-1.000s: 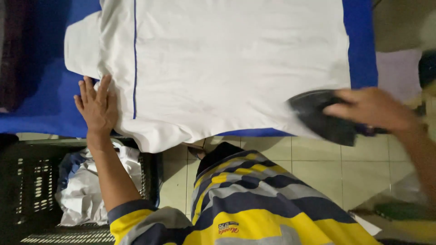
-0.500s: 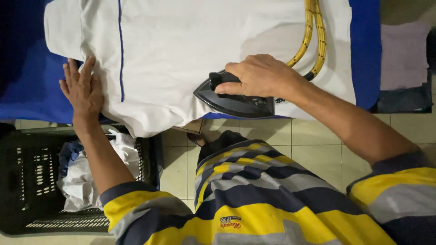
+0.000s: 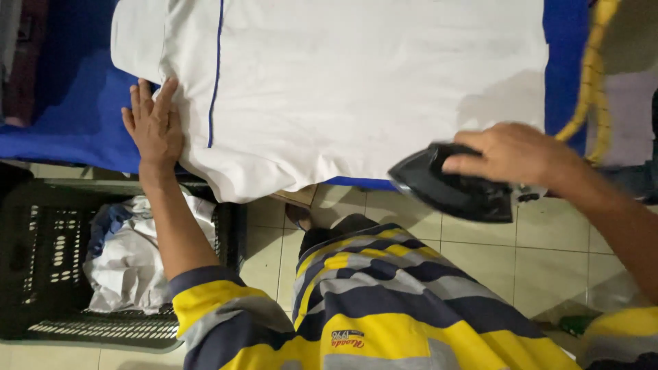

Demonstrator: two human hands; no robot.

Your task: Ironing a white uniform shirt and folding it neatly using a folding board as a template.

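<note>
- The iron [image 3: 456,185], black and pointed toward the left, sits at the lower right of the frame, at the near edge of the ironing surface, partly over the tiled floor.
- The right hand [image 3: 510,154] closes around the top of the iron, fingers wrapped over its handle, holding it.
- A yellow cord [image 3: 591,82] runs up from behind that hand to the upper right corner.
- The left hand [image 3: 156,123] lies flat with fingers spread, at the left of the frame, pressing on the edge of the white shirt [image 3: 356,82].
- The shirt is spread across the upper middle of the frame, with a thin blue stripe [image 3: 215,75] running down it near the left hand; its lower edge hangs over the near side.
- Under the shirt is a blue cover [image 3: 75,116], showing at the upper left and upper right.
- At the lower left stands a dark plastic basket [image 3: 41,260] with crumpled white and blue clothes [image 3: 127,253] inside.
- The floor [image 3: 548,253] has pale tiles.
- The person's striped yellow, grey and navy top [image 3: 384,308] fills the bottom centre.
</note>
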